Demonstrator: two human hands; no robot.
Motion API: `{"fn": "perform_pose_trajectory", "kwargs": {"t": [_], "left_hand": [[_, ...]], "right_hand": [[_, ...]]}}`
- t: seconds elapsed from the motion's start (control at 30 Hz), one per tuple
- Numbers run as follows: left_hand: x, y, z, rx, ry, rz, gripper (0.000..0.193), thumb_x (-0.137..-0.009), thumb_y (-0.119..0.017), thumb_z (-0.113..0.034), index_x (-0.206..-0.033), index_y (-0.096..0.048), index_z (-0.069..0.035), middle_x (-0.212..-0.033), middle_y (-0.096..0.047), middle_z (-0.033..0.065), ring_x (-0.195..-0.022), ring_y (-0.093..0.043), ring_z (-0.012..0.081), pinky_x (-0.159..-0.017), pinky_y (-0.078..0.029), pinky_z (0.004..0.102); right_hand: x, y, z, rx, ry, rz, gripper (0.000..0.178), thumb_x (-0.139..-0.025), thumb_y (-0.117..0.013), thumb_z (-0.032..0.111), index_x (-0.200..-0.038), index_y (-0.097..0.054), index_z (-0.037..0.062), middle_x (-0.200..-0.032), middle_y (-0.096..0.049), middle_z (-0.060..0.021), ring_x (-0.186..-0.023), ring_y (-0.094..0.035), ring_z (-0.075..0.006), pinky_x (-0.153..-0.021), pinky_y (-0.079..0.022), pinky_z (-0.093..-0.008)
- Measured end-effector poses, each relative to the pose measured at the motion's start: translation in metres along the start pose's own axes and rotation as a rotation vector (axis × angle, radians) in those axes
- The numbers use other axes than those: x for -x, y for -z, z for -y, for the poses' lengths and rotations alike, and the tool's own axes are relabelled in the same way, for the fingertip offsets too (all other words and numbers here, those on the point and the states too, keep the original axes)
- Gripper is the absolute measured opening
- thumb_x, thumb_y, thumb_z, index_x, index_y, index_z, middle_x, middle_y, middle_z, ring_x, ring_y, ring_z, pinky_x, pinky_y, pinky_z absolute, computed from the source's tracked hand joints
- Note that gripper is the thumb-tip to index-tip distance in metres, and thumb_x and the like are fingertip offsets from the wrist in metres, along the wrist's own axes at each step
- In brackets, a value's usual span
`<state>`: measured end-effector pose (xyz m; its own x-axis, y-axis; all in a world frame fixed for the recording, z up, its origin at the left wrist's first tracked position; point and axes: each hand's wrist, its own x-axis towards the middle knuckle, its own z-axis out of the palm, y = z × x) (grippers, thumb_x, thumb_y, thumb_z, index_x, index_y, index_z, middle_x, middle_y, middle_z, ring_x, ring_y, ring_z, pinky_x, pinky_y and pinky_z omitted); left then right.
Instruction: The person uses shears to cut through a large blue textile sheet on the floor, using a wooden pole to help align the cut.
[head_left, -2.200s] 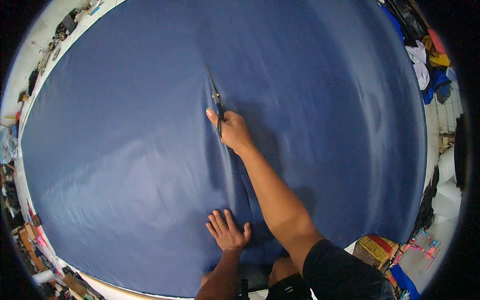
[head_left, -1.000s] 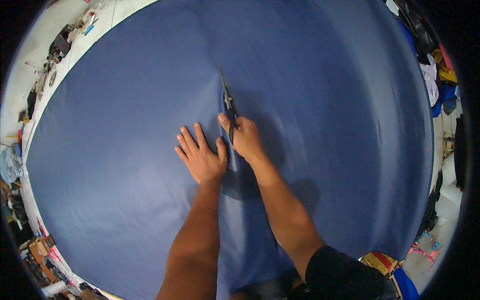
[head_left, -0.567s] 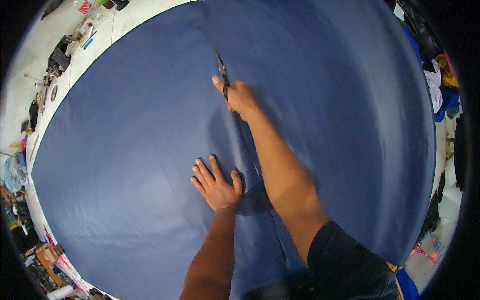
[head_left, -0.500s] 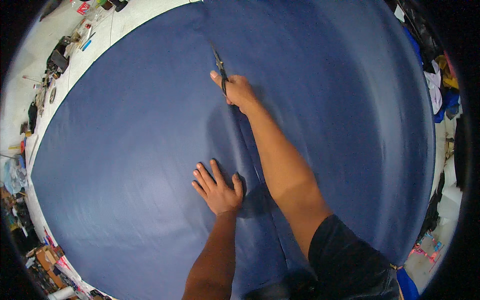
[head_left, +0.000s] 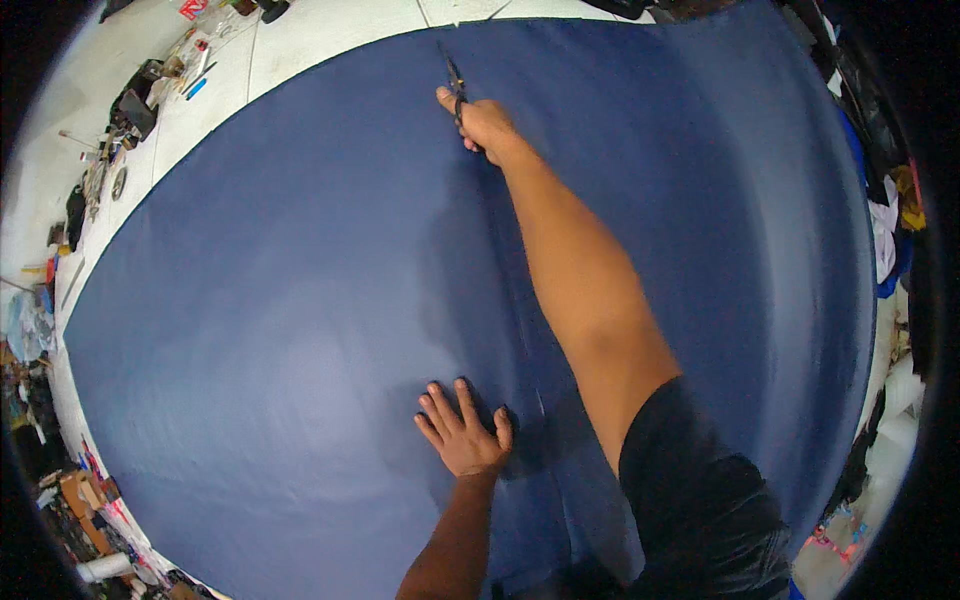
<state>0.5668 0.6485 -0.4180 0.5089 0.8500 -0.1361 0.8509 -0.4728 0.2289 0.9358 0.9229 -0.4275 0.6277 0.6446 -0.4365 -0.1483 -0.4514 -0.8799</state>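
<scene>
A large dark blue sheet [head_left: 280, 270], smooth and slightly shiny, is spread out before me; whether it is fabric or vinyl I cannot tell. Near its far edge my right hand [head_left: 487, 125] grips a pair of scissors [head_left: 456, 80] with dark handles, blades pointing away from me. From the scissors a long cut line [head_left: 540, 400] runs back toward me through the sheet. My left hand [head_left: 464, 437] lies flat on the sheet, fingers spread, just left of this line and much closer to me.
White surface [head_left: 330, 38] shows beyond the sheet's far left edge. Small tools and a dark box-like object [head_left: 133, 113] lie along the left, with a blue pen-like item [head_left: 197, 88]. Cardboard [head_left: 85, 500] sits lower left. White and blue cloths [head_left: 884, 245] are heaped at the right.
My right hand has moved farther away with the scissors, toward the sheet's far edge, and the cut line is longer. My view has shifted forward; the left hand remains spread flat.
</scene>
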Motion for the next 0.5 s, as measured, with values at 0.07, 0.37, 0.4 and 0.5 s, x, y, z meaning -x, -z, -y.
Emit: {"fn": "perform_pose_trajectory", "kwargs": {"t": [0.07, 0.37, 0.4, 0.5], "left_hand": [[-0.001, 0.001, -0.001, 0.004, 0.005, 0.002, 0.075, -0.088, -0.055, -0.046, -0.148, -0.038, -0.005, -0.156, -0.023, 0.0313, -0.146, -0.018, 0.0494, -0.116, -0.010, 0.0644], [0.000, 0.001, -0.001, 0.035, -0.012, -0.046, 0.074, -0.089, -0.054, -0.048, -0.148, -0.039, -0.005, -0.154, -0.026, 0.0313, -0.145, -0.020, 0.0490, -0.116, -0.011, 0.0641], [0.001, 0.000, 0.001, 0.009, -0.021, -0.058, 0.074, -0.090, -0.054, -0.047, -0.148, -0.039, -0.005, -0.155, -0.026, 0.0304, -0.145, -0.020, 0.0486, -0.116, -0.011, 0.0636], [-0.001, 0.001, -0.001, 0.014, -0.011, -0.049, 0.074, -0.090, -0.053, -0.047, -0.150, -0.037, -0.006, -0.155, -0.026, 0.0296, -0.146, -0.020, 0.0479, -0.116, -0.012, 0.0633]], "right_hand": [[-0.019, -0.004, 0.008, 0.031, 0.025, -0.024, 0.061, -0.080, -0.072, 0.064, -0.066, -0.056, 0.0076, -0.058, -0.050, -0.0024, -0.048, -0.047, -0.0139, -0.046, -0.036, -0.0313], [-0.017, -0.005, 0.018, 0.018, 0.213, -0.162, 0.054, -0.088, -0.068, 0.056, -0.073, -0.057, 0.0056, -0.065, -0.057, -0.0037, -0.052, -0.052, -0.0125, -0.049, -0.042, -0.0292], [-0.003, -0.004, 0.015, -0.088, 0.221, -0.143, 0.054, -0.089, -0.067, 0.056, -0.072, -0.057, 0.0053, -0.064, -0.057, -0.0041, -0.052, -0.053, -0.0139, -0.050, -0.043, -0.0298], [0.064, 0.021, -0.008, -0.348, 0.217, -0.122, 0.052, -0.091, -0.065, 0.054, -0.074, -0.056, 0.0052, -0.062, -0.055, -0.0039, -0.052, -0.054, -0.0156, -0.053, -0.045, -0.0304]]}}
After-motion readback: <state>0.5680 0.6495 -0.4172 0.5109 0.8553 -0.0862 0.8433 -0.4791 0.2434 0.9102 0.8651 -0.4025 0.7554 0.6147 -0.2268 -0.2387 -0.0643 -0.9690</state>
